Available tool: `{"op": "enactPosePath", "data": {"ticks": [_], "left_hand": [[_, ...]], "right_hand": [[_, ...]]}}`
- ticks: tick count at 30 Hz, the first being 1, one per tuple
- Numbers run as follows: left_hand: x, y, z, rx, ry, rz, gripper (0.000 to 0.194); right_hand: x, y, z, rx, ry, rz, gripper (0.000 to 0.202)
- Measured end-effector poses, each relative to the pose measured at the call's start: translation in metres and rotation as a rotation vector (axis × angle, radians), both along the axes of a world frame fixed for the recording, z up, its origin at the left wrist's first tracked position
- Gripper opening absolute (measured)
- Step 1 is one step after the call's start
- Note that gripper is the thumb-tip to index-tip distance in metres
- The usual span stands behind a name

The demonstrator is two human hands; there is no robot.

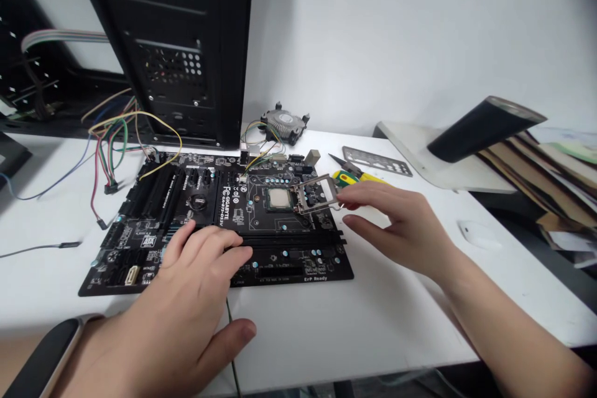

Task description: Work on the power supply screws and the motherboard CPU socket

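A black motherboard [275, 242] lies flat on the white table. My left hand [186, 298] rests over its front edge, fingers stretched onto the memory slots and thumb held apart, holding nothing. At the board's right side, my right hand [396, 224] has its fingertips at the outer edge of the metal CPU socket cover [317, 194]. That cover is swung up and tilted to the right. Left of it, a CPU [280, 198] sits exposed in the socket. The exact contact of the right fingertips is partly hidden.
Behind the board stand a black computer case [186, 74] with loose wires [112, 143] and a round CPU cooler [283, 123]. Yellow-green pliers [352, 175] and an I/O shield [377, 160] lie beyond my right hand. A white mouse [476, 233] and a monitor stand [420, 149] are further right.
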State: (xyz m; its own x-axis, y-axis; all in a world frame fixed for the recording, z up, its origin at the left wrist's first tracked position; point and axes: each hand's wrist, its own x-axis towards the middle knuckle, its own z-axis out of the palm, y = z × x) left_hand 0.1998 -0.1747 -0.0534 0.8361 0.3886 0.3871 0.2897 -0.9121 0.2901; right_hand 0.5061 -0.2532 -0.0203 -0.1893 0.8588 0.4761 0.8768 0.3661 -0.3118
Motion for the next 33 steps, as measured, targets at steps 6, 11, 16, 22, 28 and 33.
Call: {"op": "enactPosePath", "data": {"ticks": [6,11,16,22,28,33], "left_hand": [[0.002,-0.002,0.000,-0.029,0.009,0.005,0.041],[0.000,-0.001,0.001,-0.039,0.050,-0.020,0.041],[-0.001,-0.001,-0.001,-0.060,0.028,-0.015,0.039],[0.000,0.000,-0.002,-0.061,0.025,-0.009,0.039],[0.000,-0.001,-0.003,-0.048,0.017,-0.009,0.038],[0.000,-0.001,-0.002,-0.026,0.033,-0.006,0.039]], "right_hand": [[-0.016,-0.002,-0.007,-0.036,0.075,0.104,0.066],[-0.024,-0.001,-0.012,-0.059,0.009,0.157,0.072],[-0.024,-0.002,-0.014,-0.112,-0.022,0.159,0.077],[-0.024,-0.003,-0.013,-0.203,-0.163,0.169,0.069],[-0.025,-0.002,-0.012,-0.231,-0.200,0.163,0.053],[-0.036,0.004,-0.011,-0.210,-0.264,0.186,0.057]]}}
